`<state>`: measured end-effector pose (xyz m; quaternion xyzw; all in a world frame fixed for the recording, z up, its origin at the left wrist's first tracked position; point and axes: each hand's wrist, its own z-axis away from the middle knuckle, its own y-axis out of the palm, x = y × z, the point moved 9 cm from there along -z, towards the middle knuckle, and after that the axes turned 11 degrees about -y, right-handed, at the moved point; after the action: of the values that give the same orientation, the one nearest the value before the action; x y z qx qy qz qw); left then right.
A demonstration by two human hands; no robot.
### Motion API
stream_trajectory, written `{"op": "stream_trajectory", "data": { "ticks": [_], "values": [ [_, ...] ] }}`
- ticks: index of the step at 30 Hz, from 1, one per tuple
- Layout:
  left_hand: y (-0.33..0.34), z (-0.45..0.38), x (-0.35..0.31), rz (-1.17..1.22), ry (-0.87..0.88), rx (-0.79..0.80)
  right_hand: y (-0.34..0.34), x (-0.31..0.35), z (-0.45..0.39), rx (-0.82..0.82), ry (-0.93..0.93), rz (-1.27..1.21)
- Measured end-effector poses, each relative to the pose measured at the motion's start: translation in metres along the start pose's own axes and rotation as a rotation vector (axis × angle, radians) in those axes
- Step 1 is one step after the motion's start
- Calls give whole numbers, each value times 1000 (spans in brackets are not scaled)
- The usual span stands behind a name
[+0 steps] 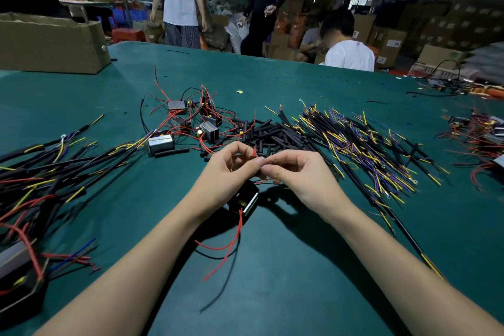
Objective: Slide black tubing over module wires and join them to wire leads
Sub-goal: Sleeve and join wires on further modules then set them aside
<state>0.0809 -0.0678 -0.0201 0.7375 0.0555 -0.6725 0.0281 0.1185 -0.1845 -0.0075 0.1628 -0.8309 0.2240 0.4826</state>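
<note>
Both hands pinch one red wire just above the module: left hand, right hand. Tubing lies beyond on the bench. Loose grip could let the fine wire slip, or the dangling module tug it free.

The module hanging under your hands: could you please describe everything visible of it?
The module is a small black block with a silvery metal face, tilted, hanging just above the green table. Red wires and a black one trail from it toward the camera. Another red wire rises to where the left hand and right hand pinch together.
</note>
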Motion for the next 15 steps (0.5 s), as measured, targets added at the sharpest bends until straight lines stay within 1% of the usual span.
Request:
{"op": "stream_trajectory", "data": {
  "ticks": [6, 9, 13, 15],
  "values": [
    [1, -1, 0, -14, 4, 21, -14, -4, 0, -12, 34, -13],
    [1, 0, -1, -84, -4, 6, -14, -4, 1, -12, 25, -6],
    [1, 0, 1, -121, -28, -19, -16, -6, 2, -60, 35, -25],
    [3, 0, 0, -130, -9, -16, -18, -6, 4, -86, 41, -21]
  ]
}}
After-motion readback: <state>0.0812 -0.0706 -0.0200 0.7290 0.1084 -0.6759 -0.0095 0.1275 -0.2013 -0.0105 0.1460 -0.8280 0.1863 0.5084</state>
